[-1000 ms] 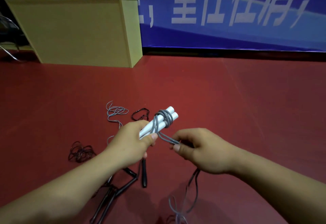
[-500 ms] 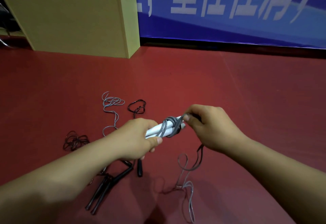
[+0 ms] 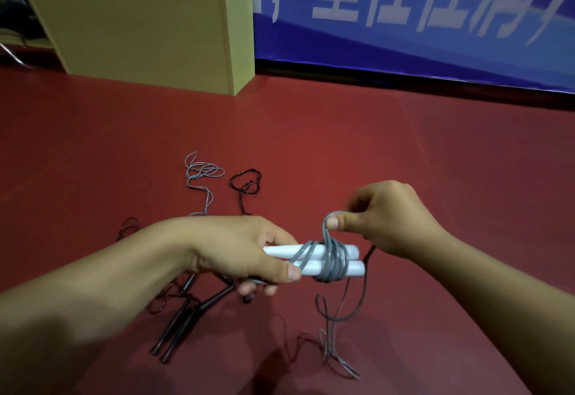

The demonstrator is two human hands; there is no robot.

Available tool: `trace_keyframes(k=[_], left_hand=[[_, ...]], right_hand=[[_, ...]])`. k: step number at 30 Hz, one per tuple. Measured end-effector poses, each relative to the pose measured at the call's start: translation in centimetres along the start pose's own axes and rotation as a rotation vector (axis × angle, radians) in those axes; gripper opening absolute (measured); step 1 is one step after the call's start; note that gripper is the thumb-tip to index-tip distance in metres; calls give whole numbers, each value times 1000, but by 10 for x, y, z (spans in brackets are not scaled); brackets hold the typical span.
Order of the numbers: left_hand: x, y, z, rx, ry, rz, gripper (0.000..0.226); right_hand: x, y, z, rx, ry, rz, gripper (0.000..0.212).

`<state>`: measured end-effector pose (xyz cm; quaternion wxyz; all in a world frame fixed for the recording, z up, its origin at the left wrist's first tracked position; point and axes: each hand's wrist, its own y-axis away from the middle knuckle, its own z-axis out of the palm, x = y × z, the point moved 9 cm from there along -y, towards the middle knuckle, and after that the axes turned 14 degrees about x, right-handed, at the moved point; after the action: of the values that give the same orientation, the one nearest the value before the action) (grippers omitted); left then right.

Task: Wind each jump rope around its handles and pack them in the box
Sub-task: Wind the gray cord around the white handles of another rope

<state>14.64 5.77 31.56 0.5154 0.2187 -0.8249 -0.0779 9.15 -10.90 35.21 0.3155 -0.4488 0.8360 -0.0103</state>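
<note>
The left hand [image 3: 245, 258] reaches in from the lower left, fingers curled round two white handles [image 3: 314, 259] held level above the red floor [image 3: 404, 152]; the right hand [image 3: 389, 217] pinches a loop of grey rope [image 3: 331, 258] just above the coils; slack trails down; the box [image 3: 140, 21] stands well apart at upper left, open floor between.
</note>
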Motion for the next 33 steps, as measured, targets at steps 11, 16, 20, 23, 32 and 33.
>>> trace_keyframes(k=[11,16,20,23,32,33], left_hand=[[20,-5,-6,14,694,69,16],[14,-16,-30,350,705,129,16],[4,-18,-49,576,606,141,11],[-2,-17,-56,665,575,129,22],[-6,-15,-69,806,543,110,19],[-9,-15,-72,823,546,92,19]], right_hand=[[-25,12,6,-51,-613,39,9],[-38,21,31,-176,-547,-24,20],[-41,30,47,-270,-646,124,23],[-34,29,51,-252,-718,321,11],[-33,29,43,-265,-681,439,18],[-34,30,43,-287,-670,433,19]])
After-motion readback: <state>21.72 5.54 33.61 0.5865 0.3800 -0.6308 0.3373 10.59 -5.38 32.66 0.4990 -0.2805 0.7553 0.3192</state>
